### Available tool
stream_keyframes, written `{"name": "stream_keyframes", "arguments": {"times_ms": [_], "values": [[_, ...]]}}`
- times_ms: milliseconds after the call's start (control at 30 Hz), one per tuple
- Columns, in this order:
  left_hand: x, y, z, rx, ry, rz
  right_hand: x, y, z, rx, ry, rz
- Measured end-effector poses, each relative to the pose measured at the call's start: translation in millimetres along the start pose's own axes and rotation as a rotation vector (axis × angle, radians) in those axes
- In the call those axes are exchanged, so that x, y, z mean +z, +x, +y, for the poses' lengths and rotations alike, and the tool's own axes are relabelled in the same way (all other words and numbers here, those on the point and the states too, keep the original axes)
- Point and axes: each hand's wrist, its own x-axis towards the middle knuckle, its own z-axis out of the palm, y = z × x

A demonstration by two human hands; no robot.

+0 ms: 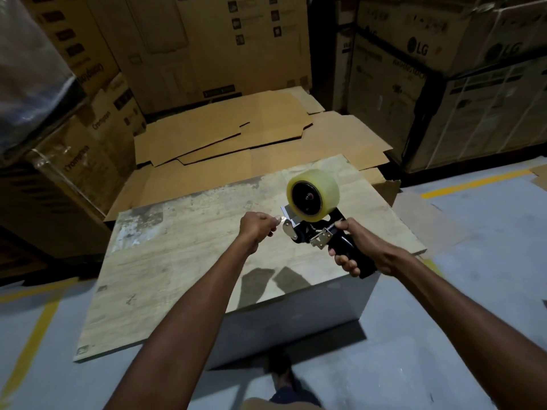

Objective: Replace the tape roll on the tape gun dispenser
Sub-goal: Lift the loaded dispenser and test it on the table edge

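Observation:
A black tape gun dispenser [313, 232] is held in the air above the wooden table top [177, 261]. A full roll of clear tape [321, 187] sits on its black hub, facing me. My right hand [355, 250] is wrapped around the black pistol handle. My left hand [259, 226] is just left of the gun's front, its fingers pinched on the loose clear tape end [279, 219] by the metal plate and roller. The cutter blade is hidden from view.
Flattened cardboard sheets [251, 137] lie behind the table. Tall stacked cartons [207, 39] wall the back, left and right [444, 84]. Grey floor with yellow lines [473, 183] surrounds the table. My foot [281, 371] shows below the table's near edge.

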Motion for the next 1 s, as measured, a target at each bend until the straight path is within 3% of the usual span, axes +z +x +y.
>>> {"name": "stream_keyframes", "arguments": {"times_ms": [200, 433, 633, 1000], "values": [[7, -6, -29, 0.043, 0.135, -0.098, 22, 7, 71, 0.03, 0.124, -0.02], [12, 7, -93, 0.072, 0.224, -0.24, 75, 29, 152, 0.008, 0.295, 0.214], [25, 5, -146, 0.076, 0.247, -0.359, 110, 60, 232, 0.008, 0.459, 0.306], [20, 17, -187, 0.266, 0.422, -0.39, 150, 107, 285, -0.039, 0.618, 0.411]]}}
